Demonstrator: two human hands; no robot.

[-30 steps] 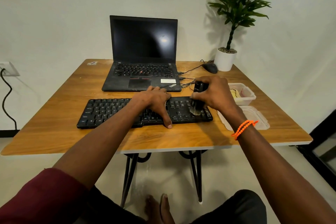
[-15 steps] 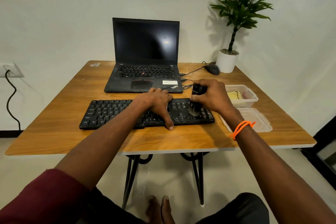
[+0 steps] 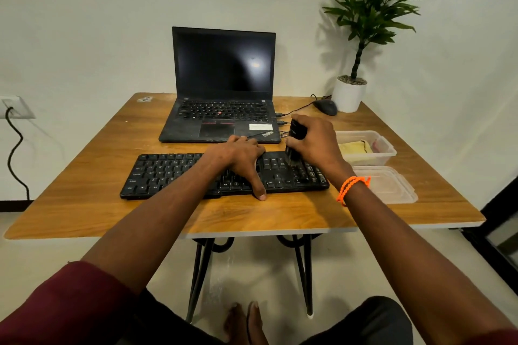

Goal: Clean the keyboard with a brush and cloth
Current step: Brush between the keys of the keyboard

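Left hand [image 3: 238, 155] lies flat on the keyboard [image 3: 173, 173], fingers straight, thumb over its front edge. Right hand [image 3: 315, 143] grips an upright black brush [image 3: 294, 138], bristles on the keyboard's right-hand keys. Keyboard sits near the table's [image 3: 84, 176] front edge. Yellow cloth [image 3: 354, 148] lies in a tub [image 3: 388, 148] near the right edge, lid [image 3: 392, 185] just in front.

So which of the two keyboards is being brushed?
The separate black keyboard nearest the person; the right hand holds the black brush on it, not the black laptop.
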